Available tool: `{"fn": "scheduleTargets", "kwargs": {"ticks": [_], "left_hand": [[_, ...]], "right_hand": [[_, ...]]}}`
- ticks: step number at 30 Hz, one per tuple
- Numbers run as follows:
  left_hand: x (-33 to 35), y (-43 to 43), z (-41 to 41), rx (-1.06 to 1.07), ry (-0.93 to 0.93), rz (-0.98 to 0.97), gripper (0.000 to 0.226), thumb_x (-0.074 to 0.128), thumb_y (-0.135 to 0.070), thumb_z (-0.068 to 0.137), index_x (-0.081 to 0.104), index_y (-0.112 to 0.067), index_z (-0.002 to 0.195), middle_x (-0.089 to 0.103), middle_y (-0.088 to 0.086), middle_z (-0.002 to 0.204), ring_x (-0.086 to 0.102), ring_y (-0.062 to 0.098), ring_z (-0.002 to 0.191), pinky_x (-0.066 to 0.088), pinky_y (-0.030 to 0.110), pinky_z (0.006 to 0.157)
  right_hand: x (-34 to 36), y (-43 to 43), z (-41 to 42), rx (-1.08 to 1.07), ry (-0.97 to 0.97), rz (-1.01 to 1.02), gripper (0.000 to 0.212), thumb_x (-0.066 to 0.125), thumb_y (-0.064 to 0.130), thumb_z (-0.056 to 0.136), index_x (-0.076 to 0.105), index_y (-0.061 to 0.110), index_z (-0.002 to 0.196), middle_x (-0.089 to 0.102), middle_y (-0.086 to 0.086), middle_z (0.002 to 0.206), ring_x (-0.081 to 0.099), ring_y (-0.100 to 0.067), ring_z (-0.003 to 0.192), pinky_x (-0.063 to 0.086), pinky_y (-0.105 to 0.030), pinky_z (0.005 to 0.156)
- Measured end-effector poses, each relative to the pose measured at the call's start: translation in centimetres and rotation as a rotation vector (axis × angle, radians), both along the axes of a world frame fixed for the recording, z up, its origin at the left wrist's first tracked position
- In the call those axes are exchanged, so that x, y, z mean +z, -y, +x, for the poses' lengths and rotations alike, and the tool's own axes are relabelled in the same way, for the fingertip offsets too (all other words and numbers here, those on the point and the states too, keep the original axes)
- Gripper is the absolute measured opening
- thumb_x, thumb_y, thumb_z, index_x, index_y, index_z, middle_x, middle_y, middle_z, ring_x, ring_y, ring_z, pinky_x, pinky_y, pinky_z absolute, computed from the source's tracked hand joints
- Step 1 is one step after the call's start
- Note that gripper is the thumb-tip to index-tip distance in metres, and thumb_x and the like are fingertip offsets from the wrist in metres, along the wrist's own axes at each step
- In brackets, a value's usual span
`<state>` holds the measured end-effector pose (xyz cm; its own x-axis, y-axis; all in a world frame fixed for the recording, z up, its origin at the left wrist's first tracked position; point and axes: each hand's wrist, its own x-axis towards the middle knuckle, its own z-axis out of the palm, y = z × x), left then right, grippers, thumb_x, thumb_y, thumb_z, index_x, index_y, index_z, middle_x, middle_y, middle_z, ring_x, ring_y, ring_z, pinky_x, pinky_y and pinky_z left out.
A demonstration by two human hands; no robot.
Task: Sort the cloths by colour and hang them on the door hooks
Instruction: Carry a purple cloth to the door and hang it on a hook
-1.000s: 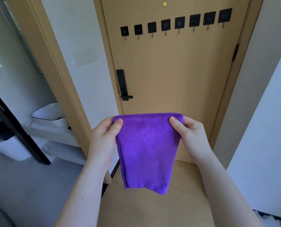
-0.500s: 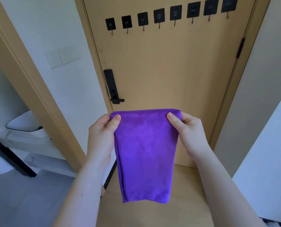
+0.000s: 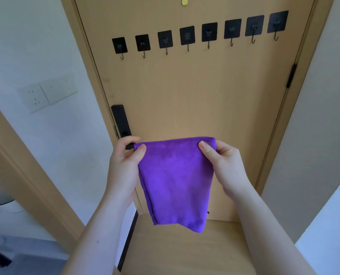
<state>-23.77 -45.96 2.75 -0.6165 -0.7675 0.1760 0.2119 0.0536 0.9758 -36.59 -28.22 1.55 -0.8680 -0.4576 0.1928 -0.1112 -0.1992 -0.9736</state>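
Your cloth (image 3: 175, 175) — purple, fuzzy microfibre nap, matt. Landmark door (image 3: 194, 92): pale wood grain, smooth, faint sheen. On door, hooks (image 3: 187, 35) — matt black pads, metal wire. At door's left edge, lock plate (image 3: 120, 120): black, matt.

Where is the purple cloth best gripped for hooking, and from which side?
By the top corners of the purple cloth, one from each side, thumbs on the near face, as the left hand and right hand pinch it. Folded, it hangs limp; that likely keeps the top edge taut and its middle free for a hook.
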Motion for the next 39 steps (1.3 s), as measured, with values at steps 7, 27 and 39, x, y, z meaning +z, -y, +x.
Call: {"fn": "scheduleTargets", "kwargs": {"ticks": [7, 27, 39], "left_hand": [[0.7, 4.2, -3.9, -0.033, 0.027, -0.100, 0.024, 0.062, -0.019, 0.101, 0.078, -0.036, 0.099, 0.075, 0.000, 0.106, 0.069, 0.019, 0.100, 0.053, 0.040, 0.088], [3.7, 8.7, -18.9, 0.144, -0.033, -0.070, 0.011, 0.068, -0.033, 0.097, 0.078, -0.031, 0.094, 0.073, -0.002, 0.091, 0.063, 0.016, 0.079, 0.047, 0.031, 0.061], [4.7, 13.2, -24.1, 0.079, 0.158, -0.321, 0.023, 0.053, -0.043, 0.103, 0.074, -0.037, 0.102, 0.067, -0.029, 0.107, 0.059, -0.014, 0.102, 0.045, 0.020, 0.089]], "right_hand": [[1.0, 3.6, -3.9, 0.004, -0.032, 0.031, 0.023, 0.065, 0.027, 0.099, 0.077, 0.008, 0.093, 0.075, -0.015, 0.098, 0.068, -0.014, 0.081, 0.055, -0.029, 0.074], [4.6, 9.8, -19.9, 0.306, -0.008, -0.022, 0.020, 0.062, 0.031, 0.100, 0.076, 0.022, 0.112, 0.078, 0.007, 0.108, 0.074, -0.014, 0.102, 0.059, -0.026, 0.083], [5.3, 17.5, -22.7, 0.436, 0.069, -0.118, 0.023, 0.060, 0.023, 0.102, 0.074, 0.029, 0.119, 0.077, -0.003, 0.113, 0.073, -0.019, 0.107, 0.057, -0.033, 0.093]]}}
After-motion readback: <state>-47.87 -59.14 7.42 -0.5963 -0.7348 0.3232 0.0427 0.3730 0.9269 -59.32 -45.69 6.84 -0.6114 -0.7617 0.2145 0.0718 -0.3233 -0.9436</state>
